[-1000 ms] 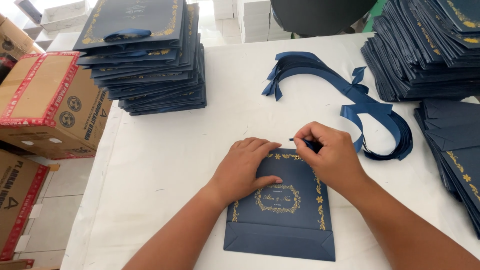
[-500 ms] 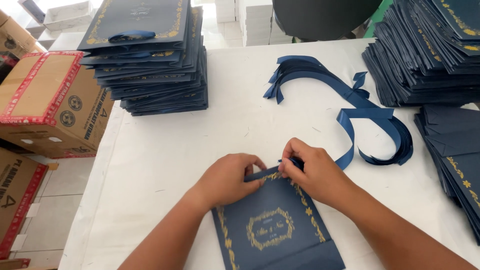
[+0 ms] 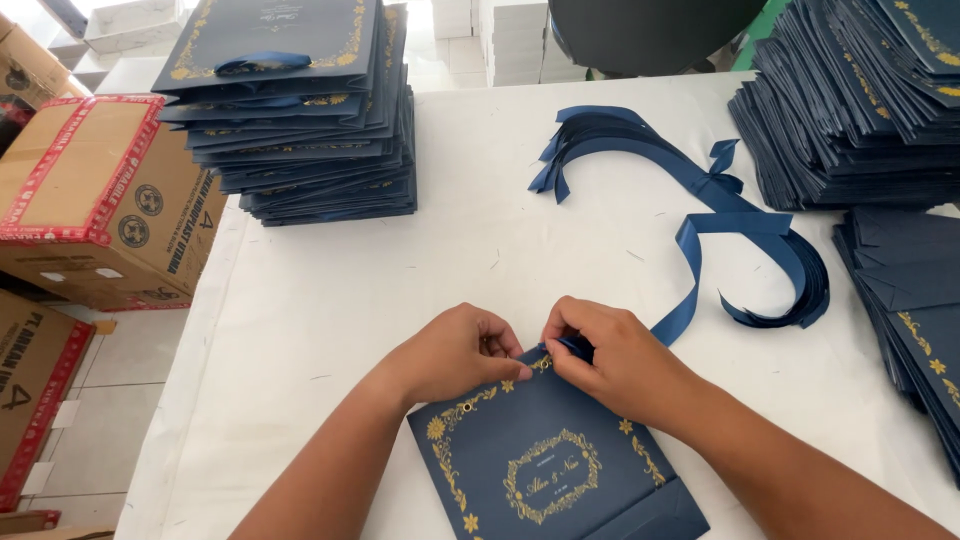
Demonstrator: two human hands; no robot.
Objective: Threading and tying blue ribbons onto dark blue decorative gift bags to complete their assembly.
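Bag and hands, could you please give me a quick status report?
Left hand pinching top edge of blue bag. Right hand gripping ribbon end at the same edge. Bag flat on table; nothing in the way.

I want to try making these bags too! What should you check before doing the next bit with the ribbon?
1. Bag lies flat on the white table: ok, the navy paper bag lies flat, turned a little.
2. Left hand steadies the bag's top edge: ok.
3. Right hand pinches the blue ribbon at the top edge: ok.
4. Ribbon end through its hole: cannot tell, fingers cover it.
5. Other eyelet free: ok, it shows, no ribbon in it.
6. Spare ribbons nearby: ok, beyond the hands.
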